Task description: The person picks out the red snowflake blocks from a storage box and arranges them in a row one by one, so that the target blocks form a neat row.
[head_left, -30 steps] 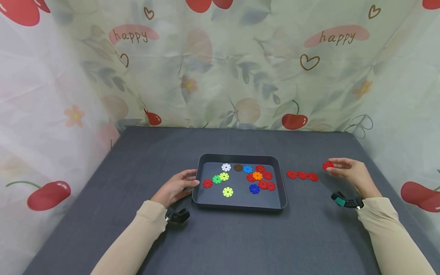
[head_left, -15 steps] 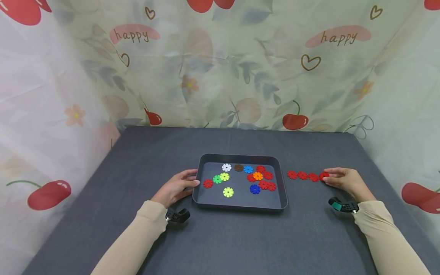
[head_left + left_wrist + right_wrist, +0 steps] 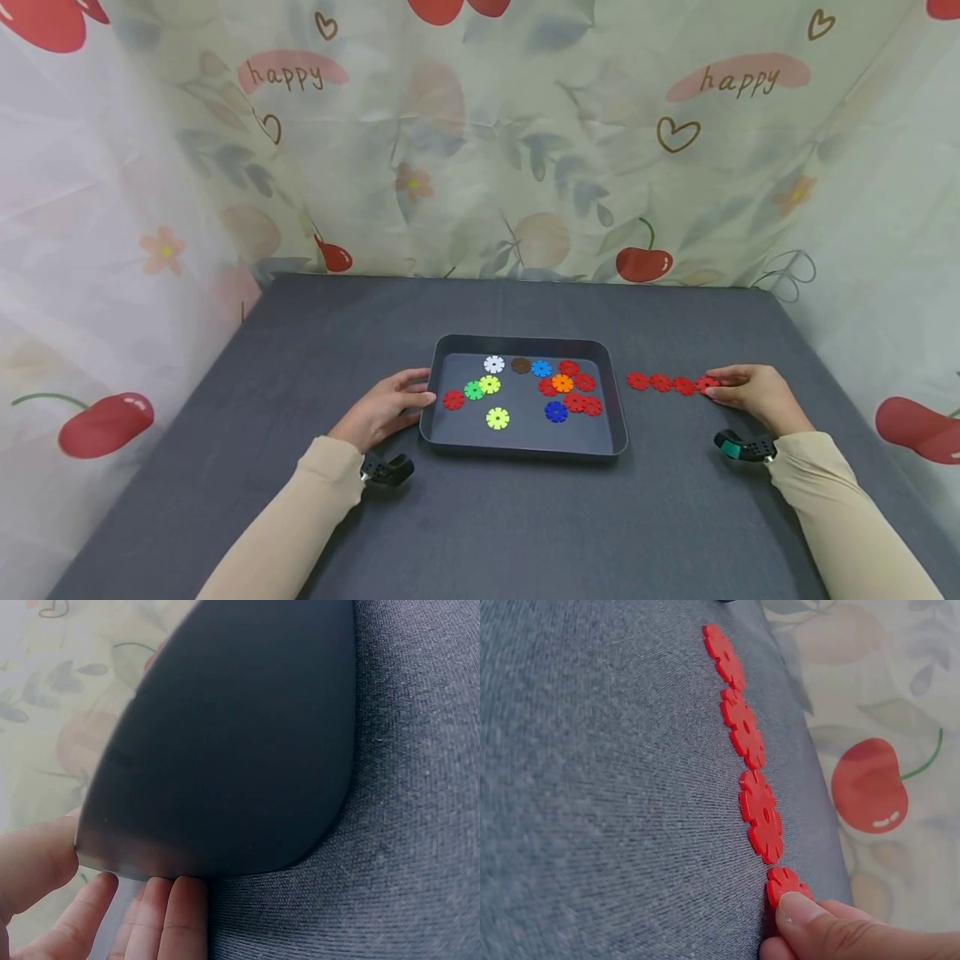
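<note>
My right hand [image 3: 757,393] pinches a red notched plastic disc [image 3: 786,883] at the right end of a row. Its thumb lies over the disc in the right wrist view, covering part of it. Three more red discs lead off from it, the closest [image 3: 761,817] right at its edge. At the left end of the dark tray [image 3: 517,455], my left hand [image 3: 384,410] holds the rim, thumb at the top edge. The left wrist view shows its fingertips [image 3: 184,900] against the outer wall.
Inside the tray are loose notched discs: several red, plus yellow-green [image 3: 497,418], green [image 3: 472,390], white [image 3: 493,364], brown [image 3: 521,365], orange [image 3: 562,383] and blue [image 3: 556,412]. Grey cloth [image 3: 517,525] covers the table; a printed curtain [image 3: 480,167] surrounds its back and sides.
My right hand has come down and left with the red disc, from above the table to the row's right end. Over the last half second it barely shifts. My left hand stays put.
</note>
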{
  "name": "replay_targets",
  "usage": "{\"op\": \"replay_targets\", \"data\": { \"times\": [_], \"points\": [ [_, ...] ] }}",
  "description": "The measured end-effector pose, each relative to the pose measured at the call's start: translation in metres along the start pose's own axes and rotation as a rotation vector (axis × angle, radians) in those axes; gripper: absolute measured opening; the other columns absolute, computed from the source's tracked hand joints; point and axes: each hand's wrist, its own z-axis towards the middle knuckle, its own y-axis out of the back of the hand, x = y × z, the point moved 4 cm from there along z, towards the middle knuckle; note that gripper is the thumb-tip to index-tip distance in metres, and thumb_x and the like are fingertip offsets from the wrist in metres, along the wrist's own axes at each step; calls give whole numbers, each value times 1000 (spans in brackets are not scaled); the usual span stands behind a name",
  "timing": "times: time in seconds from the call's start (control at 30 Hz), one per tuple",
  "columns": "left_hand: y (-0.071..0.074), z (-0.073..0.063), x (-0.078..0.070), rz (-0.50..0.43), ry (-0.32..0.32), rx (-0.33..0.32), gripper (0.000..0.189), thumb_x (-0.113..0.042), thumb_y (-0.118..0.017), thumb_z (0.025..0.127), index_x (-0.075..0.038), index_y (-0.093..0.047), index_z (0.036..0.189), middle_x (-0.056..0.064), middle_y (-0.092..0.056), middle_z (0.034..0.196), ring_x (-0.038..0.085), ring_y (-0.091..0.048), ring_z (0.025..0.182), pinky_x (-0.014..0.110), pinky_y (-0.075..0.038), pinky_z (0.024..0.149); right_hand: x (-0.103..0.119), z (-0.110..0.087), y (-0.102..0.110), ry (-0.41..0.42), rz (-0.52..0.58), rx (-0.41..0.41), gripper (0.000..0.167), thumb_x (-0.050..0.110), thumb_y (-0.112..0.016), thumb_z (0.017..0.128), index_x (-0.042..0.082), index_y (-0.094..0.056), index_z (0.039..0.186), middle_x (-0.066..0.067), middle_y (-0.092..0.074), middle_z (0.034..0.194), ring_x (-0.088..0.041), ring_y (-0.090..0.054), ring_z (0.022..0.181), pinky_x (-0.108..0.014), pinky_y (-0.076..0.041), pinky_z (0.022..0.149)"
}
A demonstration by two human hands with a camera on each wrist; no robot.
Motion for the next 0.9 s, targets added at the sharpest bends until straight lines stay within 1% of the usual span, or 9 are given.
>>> {"op": "replay_targets", "data": {
  "times": [0.07,0.27,0.47,0.63,0.73,0.9],
  "points": [
    [0,0,0,1,1,1,62,-10,-68,90,-16,-41,145,15,-41,148,32,-44,134,52,-37,110,1,0,0,-3,-19,-2,52,22,-74,86,-7,-59,126,-8,-72,102,2,-57,74,-21,-53,62],
    [0,0,0,1,-11,8,61,-10,-68,90,-16,-41,146,16,-41,148,33,-43,134,53,-36,110,2,2,1,-10,-28,3,50,19,-75,86,-8,-60,125,-3,-71,93,-2,-57,72,-22,-53,61],
    [0,-1,-1,1,-8,4,61,-10,-68,91,-16,-41,146,16,-41,148,32,-43,134,53,-36,110,2,2,2,-13,-66,-10,51,24,-76,85,-6,-62,123,3,-69,89,-3,-56,73,-21,-51,60],
    [0,-2,-1,-2,0,3,61,-10,-68,90,-17,-42,145,15,-41,148,32,-43,134,52,-37,111,2,2,2,3,-95,-21,50,26,-76,84,-5,-64,121,2,-70,87,-3,-56,73,-20,-50,60],
    [0,-2,-2,0,-7,8,61,-10,-67,91,-16,-41,146,16,-40,149,33,-42,135,52,-36,110,3,2,2,9,-117,-30,51,29,-76,84,-4,-65,120,1,-71,87,-5,-55,75,-20,-47,60],
    [1,-2,-1,3,-7,6,61,-10,-67,91,-16,-41,146,16,-39,149,33,-42,135,53,-36,110,2,2,2,5,-124,-26,52,29,-76,83,-5,-64,121,2,-71,85,-6,-55,76,-20,-47,61]
  ]
}}
